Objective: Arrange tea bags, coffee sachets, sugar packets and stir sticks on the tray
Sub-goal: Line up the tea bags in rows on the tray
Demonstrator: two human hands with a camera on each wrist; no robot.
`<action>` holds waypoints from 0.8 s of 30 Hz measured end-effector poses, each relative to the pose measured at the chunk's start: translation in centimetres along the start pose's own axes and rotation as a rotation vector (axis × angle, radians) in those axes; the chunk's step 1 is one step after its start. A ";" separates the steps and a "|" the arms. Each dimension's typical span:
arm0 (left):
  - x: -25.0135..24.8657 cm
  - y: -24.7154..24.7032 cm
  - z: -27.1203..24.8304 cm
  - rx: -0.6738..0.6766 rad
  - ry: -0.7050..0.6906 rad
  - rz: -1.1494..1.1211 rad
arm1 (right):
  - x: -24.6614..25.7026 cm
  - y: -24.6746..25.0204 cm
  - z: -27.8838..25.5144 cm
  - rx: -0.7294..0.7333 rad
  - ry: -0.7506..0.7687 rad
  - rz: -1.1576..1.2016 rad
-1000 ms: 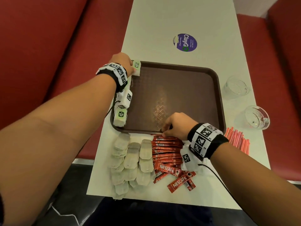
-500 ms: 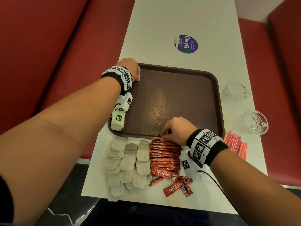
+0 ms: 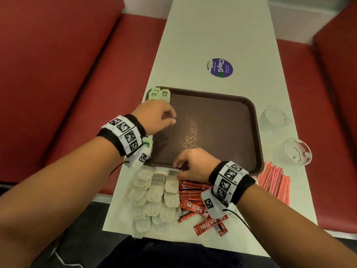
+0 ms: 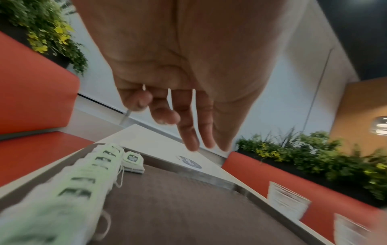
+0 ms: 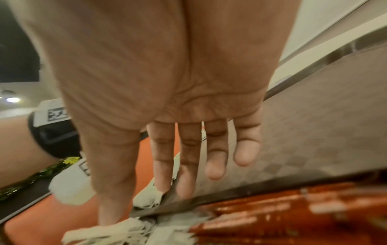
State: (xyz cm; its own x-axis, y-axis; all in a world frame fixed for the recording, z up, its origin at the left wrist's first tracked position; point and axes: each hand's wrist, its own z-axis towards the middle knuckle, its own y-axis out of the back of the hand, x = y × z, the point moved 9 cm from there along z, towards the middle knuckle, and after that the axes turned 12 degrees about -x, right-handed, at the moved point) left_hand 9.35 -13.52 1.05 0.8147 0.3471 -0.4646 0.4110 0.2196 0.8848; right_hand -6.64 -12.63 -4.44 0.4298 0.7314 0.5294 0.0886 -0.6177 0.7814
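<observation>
Left hand (image 3: 156, 117) had come back from the far-left corner of the brown plastic tray (image 3: 222, 97) and hung empty over its left side, fingers loose and apart, holding nothing. A half second before, it was pressed into that corner; now a second green-tagged tea bag (image 3: 164, 95) lay there, just beside the row of green-tagged tea bags (image 4: 83, 174) along the tray's left rim. I judged a second row had been started. Right hand (image 3: 195, 163) had shifted left along the tray's near rim, its straight fingers (image 5: 163, 165) touching the top of the pile of pale untagged-side tea bags (image 3: 154, 196) just outside that rim; no pinch had closed yet. Red Nescafé coffee sachets (image 3: 193, 202) lay outside the near rim, red-and-white stir sticks (image 3: 274, 180) beyond the near-right corner. None of these was on the tray, so most of the arranging remained.
</observation>
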 end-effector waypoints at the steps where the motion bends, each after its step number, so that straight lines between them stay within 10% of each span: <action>1: -0.5 -0.4 -1.8 0.072 -0.030 -0.003 | 0.6 -0.4 -0.1 0.013 0.022 -0.013; 8: -1.0 -4.7 -11.9 0.418 -0.176 0.106 | 2.5 -2.6 -0.4 0.095 0.081 -0.204; 24: -0.7 -5.7 -15.4 0.465 -0.251 0.084 | 3.0 -0.7 -0.9 -0.133 0.045 0.093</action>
State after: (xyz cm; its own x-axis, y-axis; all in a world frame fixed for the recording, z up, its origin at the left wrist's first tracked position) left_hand 0.10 -0.97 -4.26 0.9019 0.1044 -0.4191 0.4318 -0.2462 0.8677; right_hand -6.18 -9.72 -3.10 0.3900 0.6871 0.6130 -0.0704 -0.6415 0.7639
